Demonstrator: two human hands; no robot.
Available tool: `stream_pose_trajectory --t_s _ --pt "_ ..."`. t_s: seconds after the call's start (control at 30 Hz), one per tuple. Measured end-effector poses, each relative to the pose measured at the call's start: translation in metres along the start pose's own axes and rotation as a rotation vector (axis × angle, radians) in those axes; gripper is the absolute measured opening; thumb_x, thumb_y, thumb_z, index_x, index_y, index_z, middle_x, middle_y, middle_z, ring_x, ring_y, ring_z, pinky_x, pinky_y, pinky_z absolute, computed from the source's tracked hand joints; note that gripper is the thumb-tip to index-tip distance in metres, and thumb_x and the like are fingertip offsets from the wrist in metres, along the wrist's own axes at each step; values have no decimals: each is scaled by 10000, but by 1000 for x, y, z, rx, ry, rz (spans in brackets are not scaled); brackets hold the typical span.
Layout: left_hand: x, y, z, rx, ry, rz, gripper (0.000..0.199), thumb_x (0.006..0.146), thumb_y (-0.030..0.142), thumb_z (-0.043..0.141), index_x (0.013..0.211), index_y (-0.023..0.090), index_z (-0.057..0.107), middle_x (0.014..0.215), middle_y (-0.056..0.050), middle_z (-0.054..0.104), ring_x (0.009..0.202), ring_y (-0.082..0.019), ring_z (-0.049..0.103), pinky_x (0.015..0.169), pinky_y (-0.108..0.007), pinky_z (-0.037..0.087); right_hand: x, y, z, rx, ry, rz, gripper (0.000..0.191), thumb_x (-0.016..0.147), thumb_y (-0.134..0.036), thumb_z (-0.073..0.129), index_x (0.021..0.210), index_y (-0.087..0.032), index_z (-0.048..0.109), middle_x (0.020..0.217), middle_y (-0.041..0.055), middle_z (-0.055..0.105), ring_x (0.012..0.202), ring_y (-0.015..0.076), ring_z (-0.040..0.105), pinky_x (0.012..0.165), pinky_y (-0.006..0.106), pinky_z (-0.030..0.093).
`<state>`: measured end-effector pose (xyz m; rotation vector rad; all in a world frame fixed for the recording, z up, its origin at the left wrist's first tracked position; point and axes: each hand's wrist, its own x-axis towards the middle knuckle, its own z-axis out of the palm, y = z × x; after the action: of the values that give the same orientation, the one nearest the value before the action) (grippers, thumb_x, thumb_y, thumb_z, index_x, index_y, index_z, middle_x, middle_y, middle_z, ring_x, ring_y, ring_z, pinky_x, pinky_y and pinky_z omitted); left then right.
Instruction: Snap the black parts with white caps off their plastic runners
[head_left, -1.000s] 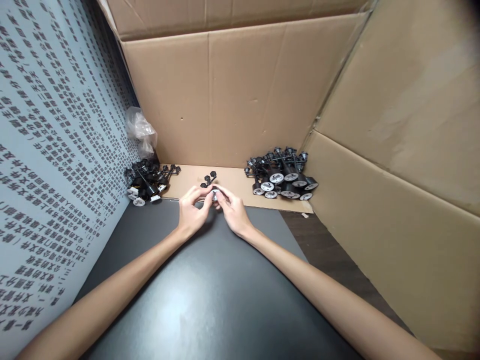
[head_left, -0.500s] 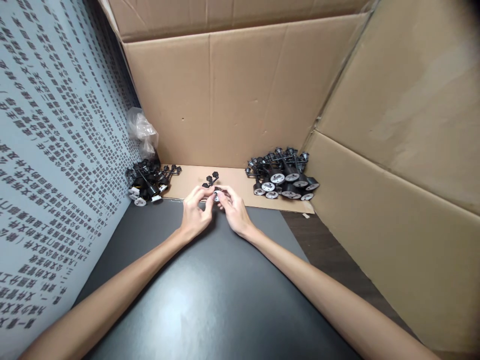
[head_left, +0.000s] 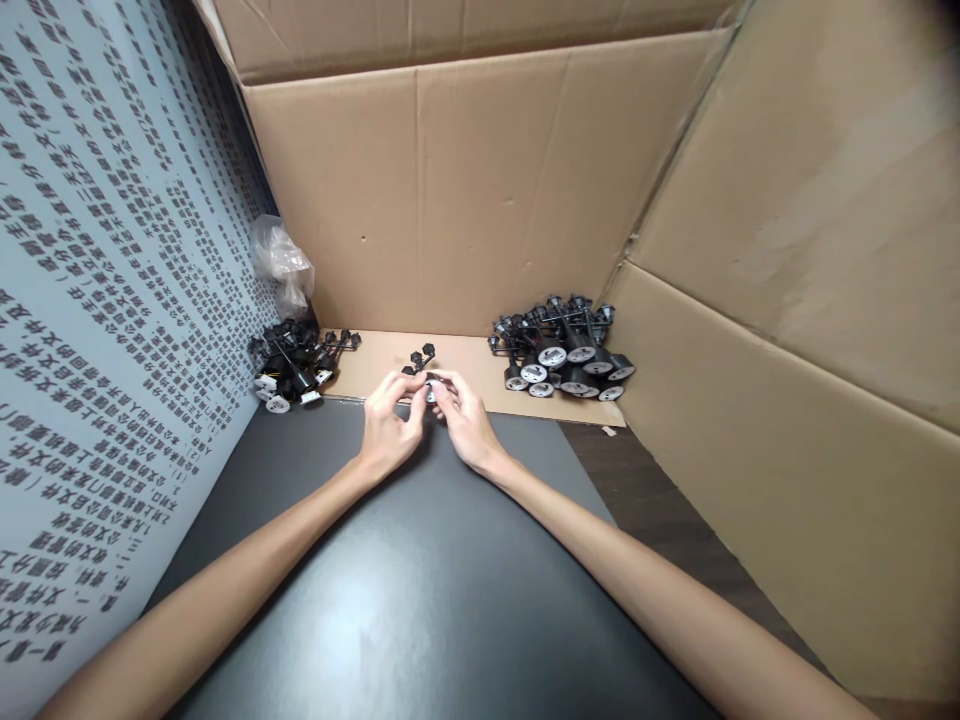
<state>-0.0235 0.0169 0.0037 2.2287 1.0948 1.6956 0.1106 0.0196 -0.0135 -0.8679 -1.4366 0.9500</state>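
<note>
Both hands meet at the front edge of a cardboard strip (head_left: 487,380). Between their fingertips is a small black lamp model (head_left: 428,352), its little lantern heads pointing away from me and its white round base turned toward me. My left hand (head_left: 390,425) pinches the base end from the left. From the right, the thumb and fingers of my right hand (head_left: 466,420) close on the same base, covering much of it. A pile of similar black lamp models (head_left: 577,350) lies to the right, and a smaller pile (head_left: 292,360) to the left.
A tall cardboard wall (head_left: 465,190) stands behind, with another cardboard panel (head_left: 787,350) at the right. On the left rises a light blue printed sheet (head_left: 135,280). A clear plastic bag (head_left: 283,260) rests above the left pile. Below lies a dark grey mat (head_left: 420,580).
The view has shifted very slightly. My right thumb has moved a little on the lamp's base; both hands keep their hold.
</note>
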Motion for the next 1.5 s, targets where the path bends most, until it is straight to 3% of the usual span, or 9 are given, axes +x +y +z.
stream_pose_trajectory --t_s 0.2,0.4,0.67,1.1,1.3,1.5 --pt "0 -4 0 -13 11 -48 126 927 242 561 960 177 664 904 -36 657 762 -118 650 733 -264 566 0 2 1 86 -66 11 457 896 -467 572 1283 -226 534 1305 109 616 1161 239 619 966 393 524" --pt "0 -7 -1 -10 -1 -66 139 922 267 568 959 178 668 905 -40 661 775 -125 654 740 -277 566 -1 4 1 -94 -65 -33 459 942 -455 492 1332 -214 511 1368 124 564 1277 252 531 1052 439 463" --pt "-1 -5 -3 34 -5 -17 132 921 235 558 965 178 668 907 -51 672 812 -150 659 770 -304 560 -4 -2 1 -234 -34 -113 367 957 -375 450 1272 -192 498 1244 134 622 1150 243 598 1021 433 453" --pt "0 -6 -3 33 -11 -53 121 932 243 549 952 178 649 888 -37 651 783 -132 640 752 -278 539 -2 -1 1 -112 -65 -48 363 953 -396 486 1266 -213 478 1285 126 609 1166 230 603 1008 430 488" --pt "0 -6 -3 39 -21 -41 117 932 235 551 938 168 647 878 -34 646 773 -124 638 750 -265 534 -1 0 0 -74 -43 -27 356 973 -421 436 1244 -202 512 1219 120 646 944 203 676 856 388 562" --pt "0 -5 -4 53 -20 14 112 926 215 554 956 170 652 901 -46 668 800 -137 651 756 -277 542 -2 2 0 -129 -24 -50 340 978 -427 419 1214 -202 515 1128 107 670 815 180 665 780 359 558"
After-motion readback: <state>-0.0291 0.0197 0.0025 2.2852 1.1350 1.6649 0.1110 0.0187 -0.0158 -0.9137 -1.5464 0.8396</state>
